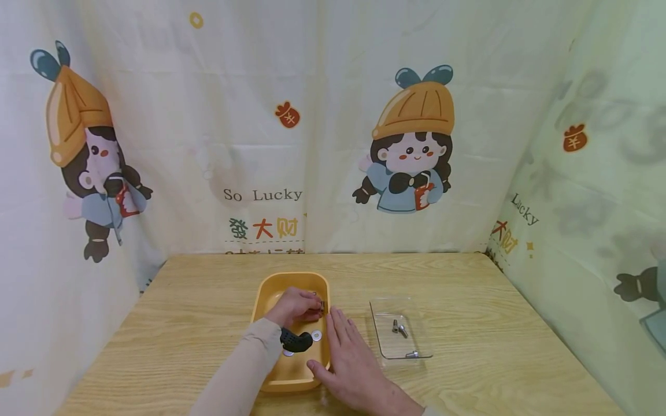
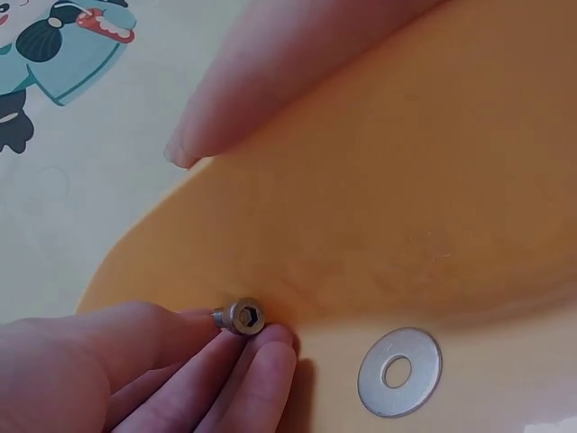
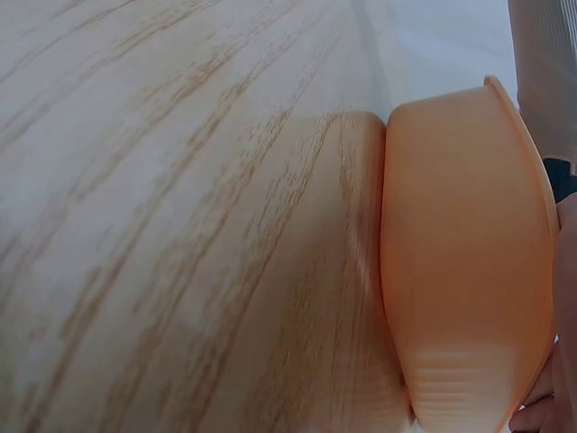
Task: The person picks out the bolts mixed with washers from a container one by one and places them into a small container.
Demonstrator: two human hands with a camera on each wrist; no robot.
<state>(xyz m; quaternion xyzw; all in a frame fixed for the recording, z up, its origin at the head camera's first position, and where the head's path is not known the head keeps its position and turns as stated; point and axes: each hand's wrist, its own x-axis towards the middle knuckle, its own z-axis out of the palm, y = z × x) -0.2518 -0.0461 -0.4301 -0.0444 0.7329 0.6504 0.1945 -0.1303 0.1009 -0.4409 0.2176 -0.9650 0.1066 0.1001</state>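
My left hand (image 1: 295, 306) reaches into the orange tray (image 1: 291, 386), near its far right corner. In the left wrist view its thumb and fingers pinch a small socket head screw (image 2: 245, 317), the hex recess showing. A flat metal washer (image 2: 400, 373) lies on the tray floor beside those fingers. My right hand (image 1: 356, 361) rests along the tray's right rim, fingers straight and thumb reaching over toward the inside. The right wrist view shows the outer wall of the tray and only part of a hand at the edge.
Right of the tray stands a clear plastic box (image 1: 382, 346) holding a few loose screws (image 1: 403, 331). Another washer (image 1: 288, 353) lies in the tray, partly behind the black wrist strap (image 1: 296, 342). A printed curtain (image 1: 333, 162) hangs behind the wooden table (image 1: 478, 323).
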